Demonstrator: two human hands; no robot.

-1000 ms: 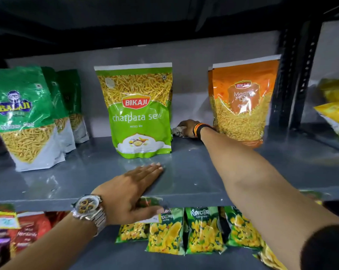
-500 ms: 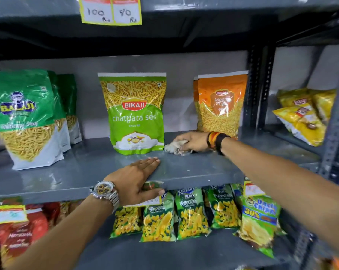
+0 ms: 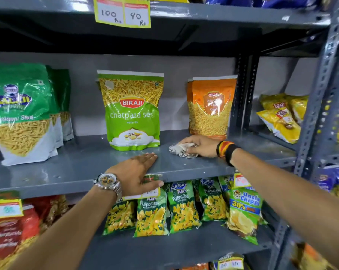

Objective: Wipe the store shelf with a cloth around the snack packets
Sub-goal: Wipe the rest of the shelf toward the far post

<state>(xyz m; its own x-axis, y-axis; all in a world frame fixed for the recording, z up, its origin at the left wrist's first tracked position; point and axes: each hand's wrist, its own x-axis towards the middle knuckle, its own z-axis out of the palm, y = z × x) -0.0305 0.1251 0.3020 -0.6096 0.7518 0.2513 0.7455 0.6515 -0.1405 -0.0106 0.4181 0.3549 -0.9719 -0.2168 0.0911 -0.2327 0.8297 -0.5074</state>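
Note:
A grey metal shelf (image 3: 71,168) carries standing snack packets. A green Bikaji packet (image 3: 132,110) stands in the middle, an orange Bikaji packet (image 3: 210,108) to its right, and green Balaji packets (image 3: 20,114) at the left. My right hand (image 3: 200,146) presses a crumpled white cloth (image 3: 178,150) onto the shelf in front of the gap between the green and orange packets. My left hand (image 3: 134,173) lies flat on the shelf's front edge, thumb hooked under the lip, holding nothing.
A dark upright post (image 3: 242,92) stands right of the orange packet, with yellow chip bags (image 3: 279,117) beyond it. Puffcorn bags (image 3: 164,211) and red packets (image 3: 11,230) fill the shelf below. A yellow price tag (image 3: 123,13) hangs from the shelf above.
My right hand has drawn the cloth from the back of the shelf, between the two Bikaji packets, toward the front. My left hand has stayed on the edge. The view has pulled back.

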